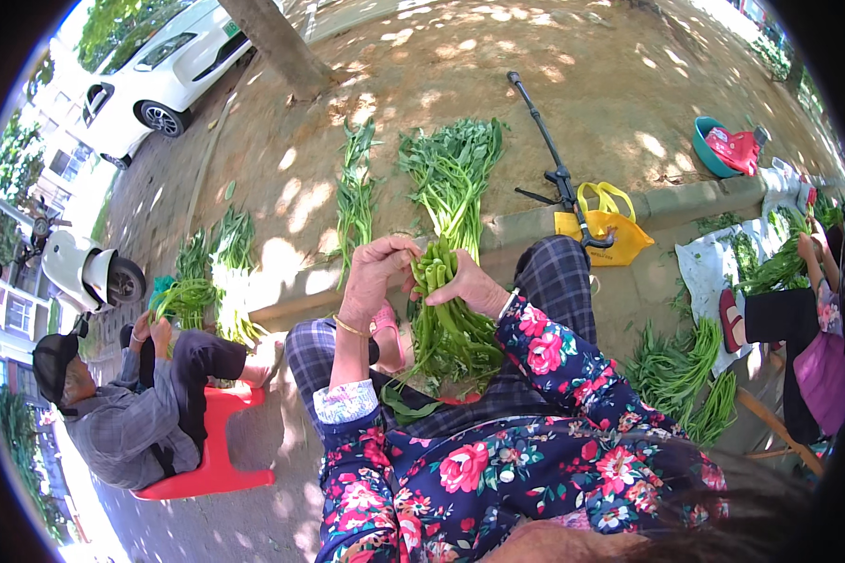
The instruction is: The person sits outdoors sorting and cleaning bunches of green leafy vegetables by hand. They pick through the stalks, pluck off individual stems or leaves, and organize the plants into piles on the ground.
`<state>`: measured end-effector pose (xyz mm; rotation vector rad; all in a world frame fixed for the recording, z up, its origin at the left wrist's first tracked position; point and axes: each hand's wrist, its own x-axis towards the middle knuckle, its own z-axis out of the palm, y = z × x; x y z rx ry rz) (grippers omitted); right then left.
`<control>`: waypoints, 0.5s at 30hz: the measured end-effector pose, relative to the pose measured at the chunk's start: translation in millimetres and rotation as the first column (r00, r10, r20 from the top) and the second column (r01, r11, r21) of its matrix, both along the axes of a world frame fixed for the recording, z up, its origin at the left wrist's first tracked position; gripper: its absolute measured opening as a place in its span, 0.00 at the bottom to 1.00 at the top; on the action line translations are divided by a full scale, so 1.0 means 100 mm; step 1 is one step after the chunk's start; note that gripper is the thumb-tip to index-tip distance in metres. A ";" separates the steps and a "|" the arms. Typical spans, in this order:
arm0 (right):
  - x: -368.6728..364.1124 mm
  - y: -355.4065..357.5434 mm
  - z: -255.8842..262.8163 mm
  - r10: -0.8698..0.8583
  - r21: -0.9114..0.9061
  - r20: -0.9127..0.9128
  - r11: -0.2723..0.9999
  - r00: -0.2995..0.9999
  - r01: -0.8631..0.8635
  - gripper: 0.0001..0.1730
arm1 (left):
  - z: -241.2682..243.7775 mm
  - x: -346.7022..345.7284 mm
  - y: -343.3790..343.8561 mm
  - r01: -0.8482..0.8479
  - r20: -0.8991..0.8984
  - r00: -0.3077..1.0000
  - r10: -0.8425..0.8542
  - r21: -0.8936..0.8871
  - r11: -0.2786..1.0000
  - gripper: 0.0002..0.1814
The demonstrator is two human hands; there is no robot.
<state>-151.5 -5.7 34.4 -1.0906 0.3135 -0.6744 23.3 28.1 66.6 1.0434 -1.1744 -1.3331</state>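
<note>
A bunch of green leafy stems [447, 317], likely water spinach, hangs over my lap with its cut ends up and its leaves down. My right hand [473, 283] is wrapped around the bunch near the cut ends. On the other side, my left hand [387, 264] pinches at the stem tops with thumb and fingers; what exactly lies between them is partly hidden. Past my knees, a large pile of the same greens [458, 169] lies across the kerb, with a thinner bundle [356, 190] to its left. One loose leaf [405, 407] rests on my lap.
A black walking stick [553, 151] leans by a yellow bag [602, 236] on the kerb [676, 200]. A person on a red plastic stool [218, 436] handles greens at left; another person works at right beside more greens [676, 373]. A teal basin [708, 148] stands farther off.
</note>
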 end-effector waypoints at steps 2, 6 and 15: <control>0.01 -0.01 0.04 0.005 0.012 0.029 1.000 1.000 -0.006 0.29 | -0.11 0.13 -0.02 -0.007 -0.148 0.989 0.006 -0.003 1.000 0.06; -0.02 -0.03 0.01 -0.007 0.012 0.041 1.000 0.999 0.007 0.28 | -0.06 -0.01 -0.03 -0.040 -0.151 0.988 0.040 0.002 0.999 0.05; -0.02 0.01 -0.07 -0.070 0.137 0.103 0.989 0.992 0.055 0.24 | -0.17 -0.30 -0.06 -0.182 -0.080 0.981 0.176 -0.073 0.981 0.10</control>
